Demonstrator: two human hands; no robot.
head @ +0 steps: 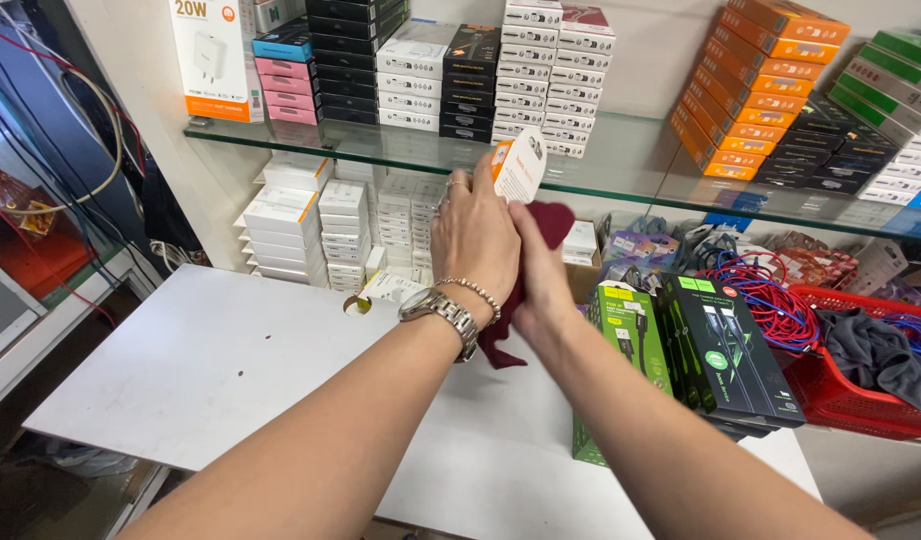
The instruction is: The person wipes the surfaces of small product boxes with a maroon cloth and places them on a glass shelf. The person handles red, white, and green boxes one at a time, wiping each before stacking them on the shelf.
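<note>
Both forearms reach up from the near edge over the white bench (230, 360). Left hand (473, 238), knuckles to the camera, has its grip closed on a small white-and-orange packet (520, 165), upright, long axis vertical, before the glass shelf (620, 160). Right hand (540, 265) presses a maroon cloth (552, 222) against it

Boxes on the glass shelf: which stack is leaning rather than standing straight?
The orange boxes at the shelf's right. They are stacked on a slant, tipped toward the wall, while the white boxes and black boxes sit in level, upright piles.
</note>
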